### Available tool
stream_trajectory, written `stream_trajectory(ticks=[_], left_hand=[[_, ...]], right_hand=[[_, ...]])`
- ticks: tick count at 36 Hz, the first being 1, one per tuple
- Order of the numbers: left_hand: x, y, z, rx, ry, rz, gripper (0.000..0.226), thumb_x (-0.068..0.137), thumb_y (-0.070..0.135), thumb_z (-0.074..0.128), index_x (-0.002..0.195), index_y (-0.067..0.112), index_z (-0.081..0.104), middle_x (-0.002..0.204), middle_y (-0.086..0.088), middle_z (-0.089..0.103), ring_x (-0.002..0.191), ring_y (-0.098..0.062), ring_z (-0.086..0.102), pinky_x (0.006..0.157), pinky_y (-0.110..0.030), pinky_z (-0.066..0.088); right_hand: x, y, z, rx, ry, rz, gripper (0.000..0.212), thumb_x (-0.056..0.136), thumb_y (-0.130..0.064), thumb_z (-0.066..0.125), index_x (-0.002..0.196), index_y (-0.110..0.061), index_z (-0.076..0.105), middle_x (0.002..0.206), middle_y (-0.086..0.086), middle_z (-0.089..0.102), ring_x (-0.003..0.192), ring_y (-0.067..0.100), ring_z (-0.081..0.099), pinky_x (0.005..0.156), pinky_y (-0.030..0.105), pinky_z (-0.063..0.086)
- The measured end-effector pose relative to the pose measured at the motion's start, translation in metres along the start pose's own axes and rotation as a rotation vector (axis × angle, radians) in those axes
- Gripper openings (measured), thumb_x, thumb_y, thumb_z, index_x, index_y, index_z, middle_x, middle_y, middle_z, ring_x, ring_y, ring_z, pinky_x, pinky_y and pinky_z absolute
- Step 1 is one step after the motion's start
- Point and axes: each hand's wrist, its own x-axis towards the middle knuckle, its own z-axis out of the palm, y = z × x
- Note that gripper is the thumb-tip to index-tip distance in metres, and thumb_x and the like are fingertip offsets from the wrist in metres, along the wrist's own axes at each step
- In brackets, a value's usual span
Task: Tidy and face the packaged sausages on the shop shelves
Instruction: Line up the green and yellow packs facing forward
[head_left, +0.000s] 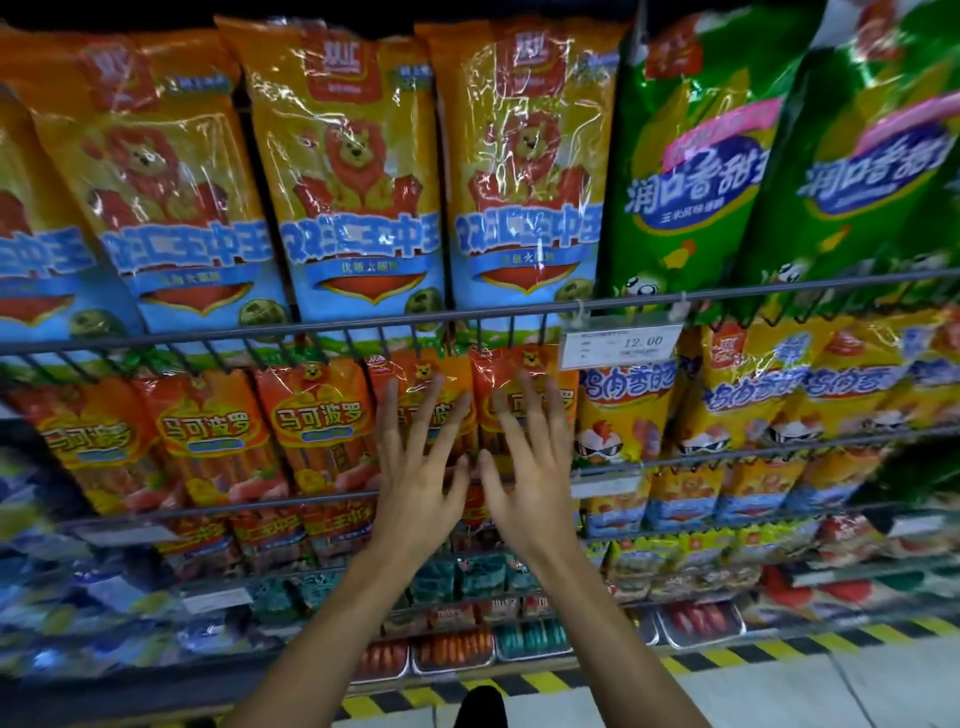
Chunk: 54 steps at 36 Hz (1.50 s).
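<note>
Both hands are raised to the second shelf, fingers spread and straight, gripping nothing. The left hand (415, 467) lies over the 4th red pack (415, 384) in the row; the right hand (530, 462) over the 5th (519, 374), the last red one before the yellow packs (623, 415). Whether the fingertips actually touch the film cannot be told.

The step in hand looks like squaring these 2 packs against the rail (260, 506). To do it well, the person should press with flat fingers, not nails, since the film is thin and crinkly and the sausages inside can roll. Pushing low on a pack would tip its top forward; pressure near mid-height keeps it upright. The 2 should end level with the 3 red packs (218, 426) to the left, labels facing out, without nudging the yellow row or hiding behind the price tag (621, 344) hanging above.
</note>
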Motion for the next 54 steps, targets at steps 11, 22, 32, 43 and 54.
stream_trajectory(ticks=[11,22,32,43,54], left_hand=[[0.001,-0.001,0.0,0.06,-0.041,0.031,0.075,0.1,0.026,0.064,0.163,0.026,0.023,0.173,-0.004,0.007,0.158,-0.038,-0.004,0.126,-0.061,0.011],[-0.006,-0.011,-0.012,0.088,-0.115,0.064,0.077,0.102,0.027,0.06,0.164,0.028,0.015,0.173,-0.003,0.001,0.159,-0.036,-0.006,0.125,-0.061,0.014],[-0.018,-0.034,-0.032,0.059,-0.148,0.037,0.075,0.103,0.028,0.058,0.164,0.035,0.015,0.173,0.009,-0.002,0.159,-0.028,-0.01,0.126,-0.058,0.001],[-0.085,-0.132,-0.069,0.134,-0.133,-0.172,0.063,0.1,0.032,0.053,0.16,0.024,0.033,0.172,0.004,0.009,0.159,-0.032,-0.001,0.121,-0.068,0.017],[-0.101,-0.209,-0.104,0.182,-0.154,-0.32,0.066,0.102,0.052,0.037,0.163,0.029,0.024,0.173,-0.005,-0.005,0.156,-0.044,-0.011,0.117,-0.074,0.018]], right_hand=[[0.009,0.018,0.006,-0.181,-0.005,-0.099,0.066,0.104,-0.037,0.056,0.161,-0.017,0.029,0.17,0.001,0.019,0.159,0.024,0.01,0.126,0.055,0.018],[0.006,0.022,0.008,-0.252,-0.005,-0.127,0.078,0.101,-0.043,0.061,0.162,-0.013,0.023,0.171,0.006,0.014,0.159,0.029,0.008,0.124,0.062,0.017],[-0.003,0.023,0.005,-0.212,-0.064,-0.133,0.075,0.101,-0.04,0.057,0.162,-0.014,0.022,0.172,0.007,0.011,0.159,0.031,0.005,0.124,0.062,0.015],[-0.006,-0.04,0.034,-0.071,-0.159,-0.194,0.073,0.1,-0.029,0.063,0.162,-0.021,0.026,0.171,0.001,0.013,0.159,0.026,0.006,0.123,0.059,0.02],[-0.008,-0.063,0.067,-0.205,-0.176,-0.15,0.071,0.097,-0.037,0.063,0.16,-0.021,0.033,0.172,0.005,0.006,0.158,0.037,-0.003,0.123,0.067,0.014]])
